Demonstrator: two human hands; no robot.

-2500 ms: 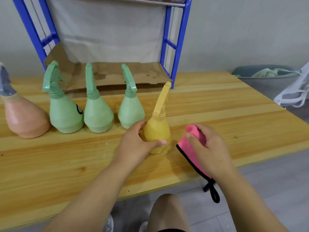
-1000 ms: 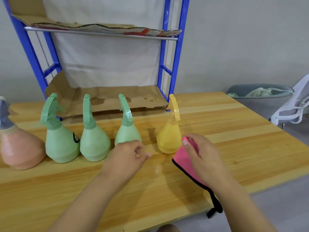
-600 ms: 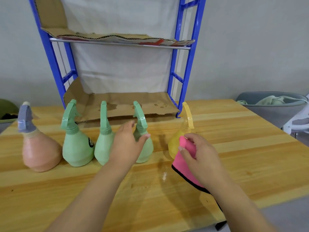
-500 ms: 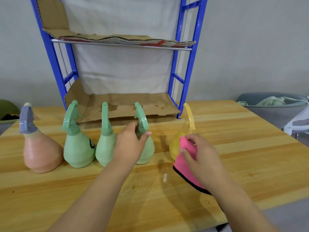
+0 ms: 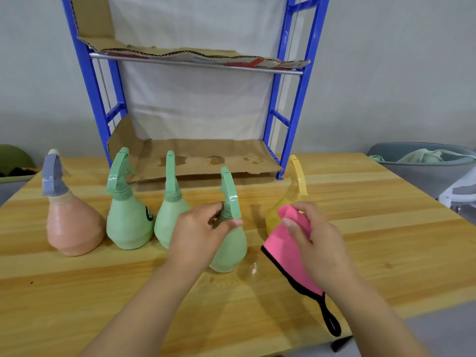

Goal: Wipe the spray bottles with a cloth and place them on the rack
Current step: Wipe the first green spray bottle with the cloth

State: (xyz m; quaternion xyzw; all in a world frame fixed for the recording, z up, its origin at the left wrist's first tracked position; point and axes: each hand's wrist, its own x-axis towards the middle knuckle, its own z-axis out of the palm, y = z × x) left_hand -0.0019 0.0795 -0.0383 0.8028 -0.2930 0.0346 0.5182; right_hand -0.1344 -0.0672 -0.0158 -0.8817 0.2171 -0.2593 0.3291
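Note:
My left hand [image 5: 198,235] grips the neck of a green spray bottle [image 5: 229,243], which stands on the wooden table [image 5: 386,240] nearer to me than the rest of the row. My right hand [image 5: 316,243] holds a pink cloth [image 5: 286,248] with black trim, just right of that bottle. Behind the cloth stands a yellow bottle [image 5: 288,199]. To the left stand two more green bottles [image 5: 128,217] [image 5: 170,210] and a peach bottle [image 5: 69,222] with a grey head. The blue rack [image 5: 291,104] with cardboard-lined shelves stands at the back of the table.
A wet spot [image 5: 253,267] shines on the table between my hands. A grey bin [image 5: 422,161] with a pale cloth sits at the right, and part of a white chair [image 5: 461,191] shows at the right edge. A dark green object [image 5: 13,161] lies at far left.
My left hand let go of the yellow bottle, reached left and closed on the rightmost green bottle, drawing it toward me. My right hand kept the pink cloth. The view tilted up.

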